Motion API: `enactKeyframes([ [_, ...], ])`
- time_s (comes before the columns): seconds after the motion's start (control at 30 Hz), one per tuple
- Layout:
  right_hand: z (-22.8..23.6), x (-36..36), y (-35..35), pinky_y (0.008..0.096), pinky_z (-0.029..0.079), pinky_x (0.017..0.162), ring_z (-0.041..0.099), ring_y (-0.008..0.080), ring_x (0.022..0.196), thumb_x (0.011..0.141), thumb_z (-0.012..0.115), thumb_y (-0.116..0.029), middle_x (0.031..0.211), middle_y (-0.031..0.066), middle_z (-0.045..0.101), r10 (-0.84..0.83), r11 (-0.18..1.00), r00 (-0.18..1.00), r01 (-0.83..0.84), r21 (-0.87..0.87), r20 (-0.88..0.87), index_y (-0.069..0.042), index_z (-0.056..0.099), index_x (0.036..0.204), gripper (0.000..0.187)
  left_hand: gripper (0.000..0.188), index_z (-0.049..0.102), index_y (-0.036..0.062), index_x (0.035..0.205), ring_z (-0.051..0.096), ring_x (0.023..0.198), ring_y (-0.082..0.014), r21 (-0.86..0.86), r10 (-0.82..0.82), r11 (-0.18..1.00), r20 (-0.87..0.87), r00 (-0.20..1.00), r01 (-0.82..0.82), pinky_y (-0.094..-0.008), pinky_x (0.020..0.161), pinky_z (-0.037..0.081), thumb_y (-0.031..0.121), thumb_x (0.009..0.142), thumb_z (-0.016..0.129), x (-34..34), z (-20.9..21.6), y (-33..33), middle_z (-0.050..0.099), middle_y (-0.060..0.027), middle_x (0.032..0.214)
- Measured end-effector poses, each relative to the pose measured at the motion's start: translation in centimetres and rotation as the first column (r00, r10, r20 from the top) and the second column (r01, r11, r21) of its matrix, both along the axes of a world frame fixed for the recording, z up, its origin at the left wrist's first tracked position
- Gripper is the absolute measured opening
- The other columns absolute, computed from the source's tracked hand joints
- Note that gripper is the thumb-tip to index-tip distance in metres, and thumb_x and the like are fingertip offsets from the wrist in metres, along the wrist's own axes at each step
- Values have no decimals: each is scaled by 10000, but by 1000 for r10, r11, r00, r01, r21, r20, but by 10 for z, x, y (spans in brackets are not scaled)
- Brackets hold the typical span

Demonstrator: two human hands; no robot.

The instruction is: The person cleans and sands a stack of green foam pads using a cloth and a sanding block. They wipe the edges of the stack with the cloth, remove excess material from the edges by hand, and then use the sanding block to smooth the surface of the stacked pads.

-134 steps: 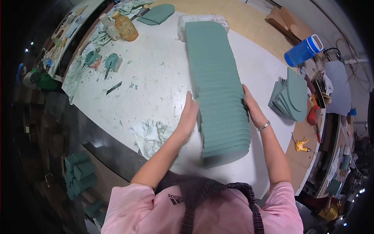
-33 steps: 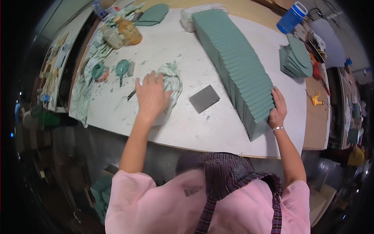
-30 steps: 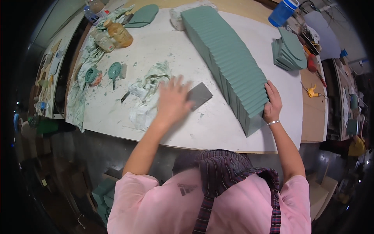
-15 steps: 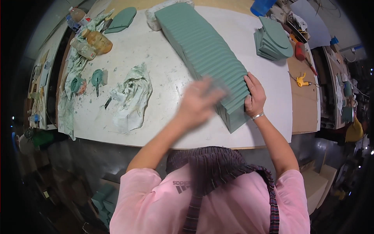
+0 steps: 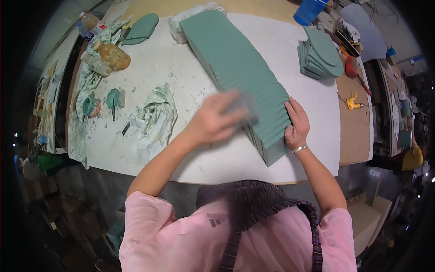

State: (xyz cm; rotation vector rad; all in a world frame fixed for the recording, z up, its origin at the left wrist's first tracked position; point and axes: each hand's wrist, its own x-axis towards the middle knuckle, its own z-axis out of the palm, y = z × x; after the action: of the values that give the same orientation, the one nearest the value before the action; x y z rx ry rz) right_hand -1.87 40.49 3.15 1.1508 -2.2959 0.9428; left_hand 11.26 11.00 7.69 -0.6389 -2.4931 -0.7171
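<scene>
A long row of thin green panels (image 5: pixel 235 54), packed face to face, runs slantwise across the white-covered table. My left hand (image 5: pixel 213 119) is closed on a dark grey flat pad (image 5: pixel 244 109), held at the row's left edge near the near end. Motion smears both the pad and the fingertips, so the pad's exact kind is unclear. My right hand (image 5: pixel 297 124) grips the right side of the row close to its near end, its fingers along the panel edges and the thumb lower down. A white stained bundle (image 5: pixel 176 25) lies against the far end of the row.
Left of the row lie a crumpled stained cloth (image 5: pixel 156 111), a putty-covered spatula (image 5: pixel 113 99) and an amber jar (image 5: pixel 115 55). One rounded green panel (image 5: pixel 141 29) lies at the far left. At right are stacked green panels (image 5: pixel 319 56), a blue cup (image 5: pixel 309 11) and a yellow tool (image 5: pixel 352 101).
My left hand has moved left with the grey pad, from over the panels toward their left edge. My right hand stays on the row's side. The whole view has shifted slightly.
</scene>
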Motion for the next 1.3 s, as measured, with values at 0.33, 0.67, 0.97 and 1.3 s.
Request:
enactKeyframes([
  [0.33,4,1,1,483,489,977,614,438,1147,930,382,-415,1308,236,616,18,1000,1000,-18,13,2,8,655,1221,581,597,623,166,1336,513,1221,-433,-128,0,992,19,1000,3,-481,1059,418,210,755,751,-51,-5,-80,483,-228,1449],
  [0.67,7,-1,-4,485,487,979,609,448,1156,968,325,-475,1291,249,619,9,998,999,-11,58,35,14,650,1222,640,549,607,222,1370,523,1199,-427,27,800,599,-17,599,-800,-456,1062,410,258,833,717,-162,-24,-250,522,-209,1419],
  [0.97,5,-2,-5,493,486,979,610,445,1159,978,316,-512,1294,244,619,12,999,999,-14,48,44,8,653,1224,666,543,690,236,1280,489,1273,-361,19,335,941,76,939,-337,-423,1109,370,118,753,742,-109,27,-170,530,-161,1431],
  [1.3,5,-4,-3,496,488,973,609,449,1155,979,331,-481,1312,242,610,36,999,999,-37,40,20,12,642,1238,638,525,730,230,1211,491,1292,-336,-47,347,938,155,925,-344,-428,1101,399,66,716,781,-91,33,-114,528,-134,1445],
])
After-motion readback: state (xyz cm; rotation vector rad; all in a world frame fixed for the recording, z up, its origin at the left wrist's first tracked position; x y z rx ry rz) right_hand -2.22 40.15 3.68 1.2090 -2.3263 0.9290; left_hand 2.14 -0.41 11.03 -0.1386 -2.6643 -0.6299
